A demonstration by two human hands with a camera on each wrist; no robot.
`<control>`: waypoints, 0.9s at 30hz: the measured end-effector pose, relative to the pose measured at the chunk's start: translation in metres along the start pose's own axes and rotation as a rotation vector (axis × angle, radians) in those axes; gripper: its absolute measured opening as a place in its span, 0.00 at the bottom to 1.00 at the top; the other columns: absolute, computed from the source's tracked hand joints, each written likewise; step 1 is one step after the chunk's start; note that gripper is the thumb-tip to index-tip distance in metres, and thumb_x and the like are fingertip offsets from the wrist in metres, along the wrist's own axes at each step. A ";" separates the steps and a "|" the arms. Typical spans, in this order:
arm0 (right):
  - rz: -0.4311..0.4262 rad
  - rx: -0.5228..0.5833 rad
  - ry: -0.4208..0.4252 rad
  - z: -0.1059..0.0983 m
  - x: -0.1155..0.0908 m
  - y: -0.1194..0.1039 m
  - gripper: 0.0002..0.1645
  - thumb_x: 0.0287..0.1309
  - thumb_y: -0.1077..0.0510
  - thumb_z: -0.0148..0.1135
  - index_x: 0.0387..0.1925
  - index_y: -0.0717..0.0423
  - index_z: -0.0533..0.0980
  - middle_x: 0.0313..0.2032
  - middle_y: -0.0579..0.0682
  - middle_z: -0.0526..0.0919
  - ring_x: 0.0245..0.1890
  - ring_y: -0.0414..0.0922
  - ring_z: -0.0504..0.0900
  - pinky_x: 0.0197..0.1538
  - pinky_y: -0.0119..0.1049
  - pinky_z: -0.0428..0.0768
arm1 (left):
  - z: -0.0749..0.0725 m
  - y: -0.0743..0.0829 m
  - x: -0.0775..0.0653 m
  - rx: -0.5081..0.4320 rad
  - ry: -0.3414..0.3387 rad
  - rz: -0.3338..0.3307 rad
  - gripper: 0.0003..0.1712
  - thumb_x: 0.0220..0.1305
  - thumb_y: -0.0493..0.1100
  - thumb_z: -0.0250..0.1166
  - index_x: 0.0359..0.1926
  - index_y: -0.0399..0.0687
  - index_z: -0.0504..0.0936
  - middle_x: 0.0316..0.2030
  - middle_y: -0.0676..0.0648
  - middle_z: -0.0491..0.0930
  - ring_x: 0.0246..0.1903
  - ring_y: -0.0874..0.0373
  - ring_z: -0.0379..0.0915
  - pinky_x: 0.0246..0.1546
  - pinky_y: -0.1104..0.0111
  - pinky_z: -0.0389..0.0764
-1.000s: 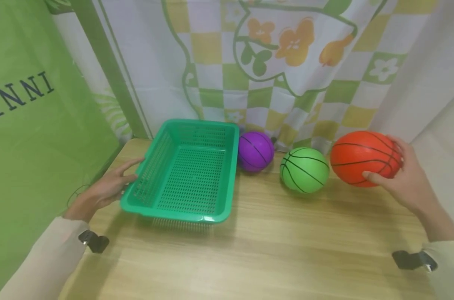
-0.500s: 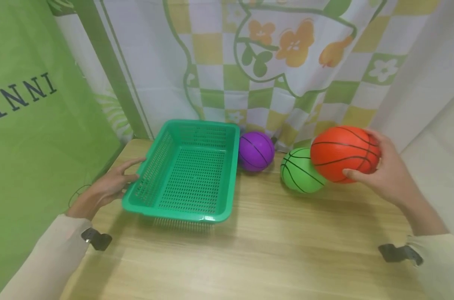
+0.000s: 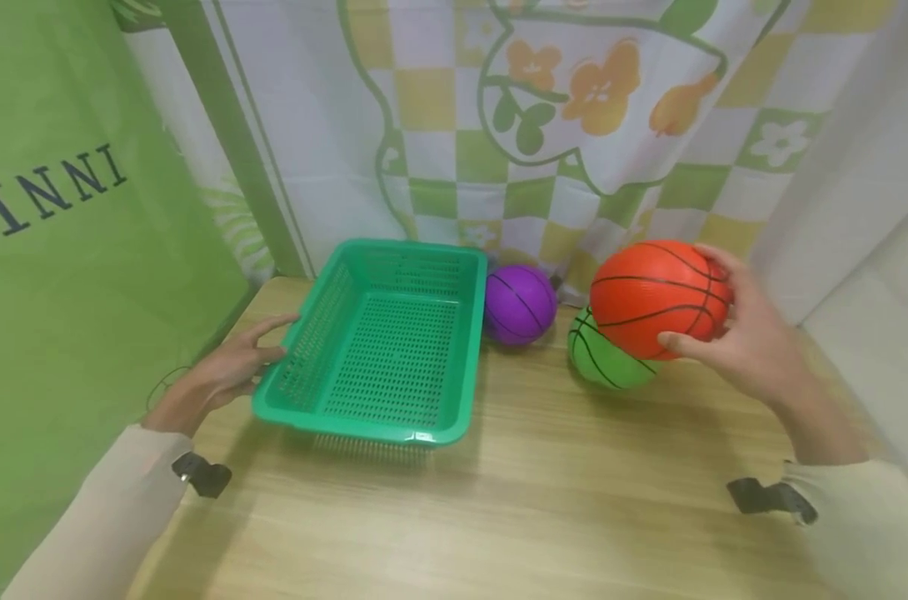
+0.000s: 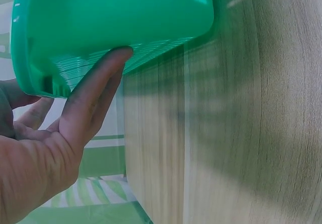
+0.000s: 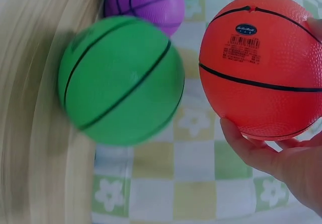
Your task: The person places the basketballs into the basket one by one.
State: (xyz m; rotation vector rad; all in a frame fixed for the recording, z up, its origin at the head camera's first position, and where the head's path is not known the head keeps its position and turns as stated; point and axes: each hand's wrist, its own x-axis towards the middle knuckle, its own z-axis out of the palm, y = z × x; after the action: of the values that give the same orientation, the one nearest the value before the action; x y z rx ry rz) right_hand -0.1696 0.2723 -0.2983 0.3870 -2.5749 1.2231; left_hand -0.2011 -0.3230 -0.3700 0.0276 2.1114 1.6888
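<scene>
My left hand (image 3: 232,367) holds the left rim of a green plastic basket (image 3: 478,350), with thumb and a finger at the rim. Seen from the left wrist, fingers (image 4: 95,95) lie against the outside of its perforated wall. A red ball with black basketball lines (image 3: 656,296) is raised in my right hand (image 3: 754,342), gripped from its right side, thumb in front. It partly hides a green ball (image 3: 607,358) on the table in the head view; the right wrist view shows a gap between the two. A purple ball (image 3: 520,304) sits beside the basket's right wall.
The wooden table (image 3: 544,500) runs back to a patterned curtain (image 3: 439,150). A green cloth (image 3: 72,275) with dark letters hangs at the left, and a pale wall (image 3: 889,275) stands at the right. The basket's perforated bottom shows bare.
My right hand has lifted the red ball and carried it left, so that it now overlaps the green ball. The left hand has kept its place on the basket.
</scene>
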 end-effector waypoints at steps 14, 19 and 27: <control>-0.088 0.078 -0.106 0.051 0.014 -0.035 0.62 0.43 0.65 0.78 0.77 0.43 0.56 0.68 0.58 0.63 0.61 0.61 0.68 0.48 0.47 0.83 | 0.001 0.001 -0.001 0.012 0.019 0.005 0.39 0.77 0.34 0.45 0.81 0.55 0.40 0.65 0.26 0.60 0.48 0.46 0.78 0.51 0.48 0.81; -0.081 0.223 -0.180 0.082 0.015 -0.044 0.60 0.45 0.64 0.77 0.76 0.41 0.56 0.67 0.56 0.64 0.62 0.57 0.67 0.48 0.53 0.83 | 0.000 0.003 -0.002 0.035 0.025 0.020 0.39 0.77 0.34 0.45 0.81 0.55 0.41 0.67 0.25 0.58 0.48 0.45 0.78 0.50 0.48 0.81; -0.138 0.236 -0.244 0.115 0.019 -0.058 0.57 0.44 0.58 0.78 0.74 0.34 0.59 0.69 0.51 0.62 0.60 0.57 0.71 0.50 0.53 0.83 | 0.001 0.000 -0.002 0.022 0.018 0.029 0.39 0.77 0.34 0.46 0.81 0.55 0.41 0.68 0.26 0.55 0.46 0.47 0.78 0.50 0.49 0.81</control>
State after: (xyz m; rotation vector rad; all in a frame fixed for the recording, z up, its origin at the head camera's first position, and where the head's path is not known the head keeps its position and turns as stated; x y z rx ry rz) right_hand -0.1817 0.1446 -0.3209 0.7949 -2.5495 1.5154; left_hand -0.1994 -0.3228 -0.3693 0.0497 2.1529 1.6885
